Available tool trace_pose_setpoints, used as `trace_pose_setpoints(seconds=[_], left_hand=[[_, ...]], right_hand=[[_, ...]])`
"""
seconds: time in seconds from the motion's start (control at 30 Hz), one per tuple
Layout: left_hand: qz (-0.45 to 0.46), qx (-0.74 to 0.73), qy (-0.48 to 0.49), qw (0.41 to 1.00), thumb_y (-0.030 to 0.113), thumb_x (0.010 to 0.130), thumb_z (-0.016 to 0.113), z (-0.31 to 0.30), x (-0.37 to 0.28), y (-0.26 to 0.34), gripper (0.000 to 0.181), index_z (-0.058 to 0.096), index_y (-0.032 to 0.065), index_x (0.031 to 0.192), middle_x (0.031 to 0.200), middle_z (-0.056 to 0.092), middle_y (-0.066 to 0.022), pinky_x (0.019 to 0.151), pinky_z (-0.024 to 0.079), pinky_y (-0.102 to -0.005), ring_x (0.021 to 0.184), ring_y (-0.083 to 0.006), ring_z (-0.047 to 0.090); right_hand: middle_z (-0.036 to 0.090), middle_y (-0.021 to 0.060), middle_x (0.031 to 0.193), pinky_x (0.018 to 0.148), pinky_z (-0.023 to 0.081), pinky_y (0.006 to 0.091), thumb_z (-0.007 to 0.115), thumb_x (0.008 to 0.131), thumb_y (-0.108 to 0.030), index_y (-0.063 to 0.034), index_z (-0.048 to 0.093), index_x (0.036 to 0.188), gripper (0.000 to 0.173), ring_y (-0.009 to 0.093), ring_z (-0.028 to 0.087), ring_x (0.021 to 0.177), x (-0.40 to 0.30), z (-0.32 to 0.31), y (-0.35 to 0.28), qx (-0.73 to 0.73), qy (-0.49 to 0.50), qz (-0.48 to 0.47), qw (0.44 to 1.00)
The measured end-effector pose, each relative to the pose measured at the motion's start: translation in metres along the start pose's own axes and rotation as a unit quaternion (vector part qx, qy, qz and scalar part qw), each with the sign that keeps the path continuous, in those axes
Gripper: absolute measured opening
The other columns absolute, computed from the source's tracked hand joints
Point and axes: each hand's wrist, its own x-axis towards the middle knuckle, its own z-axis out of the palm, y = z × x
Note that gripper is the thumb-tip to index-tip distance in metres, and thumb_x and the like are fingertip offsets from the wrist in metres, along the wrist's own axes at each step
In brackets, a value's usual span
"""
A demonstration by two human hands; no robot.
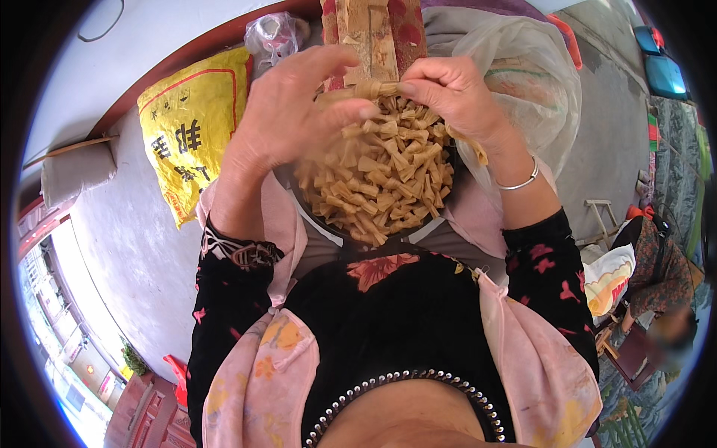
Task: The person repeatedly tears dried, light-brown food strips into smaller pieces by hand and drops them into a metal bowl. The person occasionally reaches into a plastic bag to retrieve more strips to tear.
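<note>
My right hand (pixel 456 92) pinches one end of a tan knotted strip (pixel 376 89), which looks like bean-curd skin, between thumb and fingertips. More tan strip (pixel 475 147) hangs below that hand's palm. My left hand (pixel 299 106), slightly blurred, is at the other end of the strip with thumb and fingers spread apart around it. Beneath both hands, a heap of small tan knots (pixel 386 173) fills a dark round basin (pixel 455 187) on my lap.
A wooden bench or board (pixel 367 42) over red-patterned cloth lies ahead. A yellow printed sack (pixel 193 129) stands left, a clear plastic bag (pixel 277 36) behind it. Translucent plastic sheeting (pixel 532 95) covers a sack at right. Another person (pixel 658 269) sits far right beside a white sack (pixel 610 280).
</note>
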Motion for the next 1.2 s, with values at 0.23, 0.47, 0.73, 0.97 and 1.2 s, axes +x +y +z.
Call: trace_pose_setpoints(seconds=[0.23, 0.47, 0.73, 0.97, 1.2], left_hand=[[-0.054, -0.015, -0.197, 0.979, 0.026, 0.087, 0.059, 0.005, 0.004, -0.008, 0.021, 0.057, 0.0077, 0.096, 0.077, 0.058, -0.0174, 0.061, 0.044, -0.0415, 0.072, -0.0378, 0.056], [-0.078, 0.132, 0.027, 0.988, 0.034, 0.085, 0.061, 0.028, 0.038, -0.05, 0.024, 0.061, 0.0176, 0.103, 0.07, 0.062, -0.0099, 0.059, 0.048, -0.0395, 0.068, -0.0321, 0.061], [-0.117, 0.137, 0.018, 0.983, 0.036, 0.084, 0.062, 0.032, 0.038, -0.065, 0.025, 0.063, 0.0166, 0.1, 0.07, 0.063, -0.0099, 0.06, 0.048, -0.0394, 0.069, -0.0309, 0.062], [-0.152, 0.093, -0.257, 0.95, 0.048, 0.086, 0.054, 0.0, 0.018, -0.024, 0.041, 0.063, 0.0124, 0.106, 0.073, 0.063, -0.014, 0.063, 0.048, -0.0396, 0.069, -0.0309, 0.063], [-0.303, -0.377, 0.006, 0.875, 0.039, 0.1, 0.03, 0.051, -0.001, 0.02, 0.049, 0.057, -0.0023, 0.104, 0.071, 0.061, -0.0072, 0.06, 0.048, -0.0262, 0.071, -0.0225, 0.062]], right_hand=[[0.047, -0.0025, 0.059, 0.049, 0.033, 0.0223, 0.059, 0.087, -0.012, 0.0011, 0.057, 0.074, 0.018, 0.004, 0.039, 0.056, 0.009, -0.011, -0.001, -0.145, -0.062, -0.007, 0.987], [0.054, 0.0045, 0.059, 0.05, 0.039, 0.0276, 0.059, 0.086, -0.017, -0.0013, 0.06, 0.08, 0.017, 0.012, 0.047, 0.052, 0.053, -0.015, 0.018, -0.214, 0.116, -0.06, 0.968], [0.049, 0.0076, 0.055, 0.049, 0.038, 0.0267, 0.062, 0.085, -0.022, -0.0014, 0.063, 0.079, 0.022, 0.01, 0.043, 0.05, 0.071, -0.009, 0.034, -0.37, 0.152, -0.058, 0.915], [0.048, 0.0009, 0.052, 0.042, 0.034, 0.0246, 0.059, 0.089, -0.029, -0.0017, 0.067, 0.079, 0.03, 0.007, 0.042, 0.044, 0.051, -0.007, 0.029, -0.147, 0.096, 0.021, 0.984], [0.045, -0.0015, 0.056, 0.035, 0.03, 0.0203, 0.047, 0.096, -0.037, -0.0053, 0.056, 0.076, 0.038, 0.006, 0.037, 0.04, 0.022, 0.042, -0.002, 0.368, -0.037, 0.211, 0.905]])
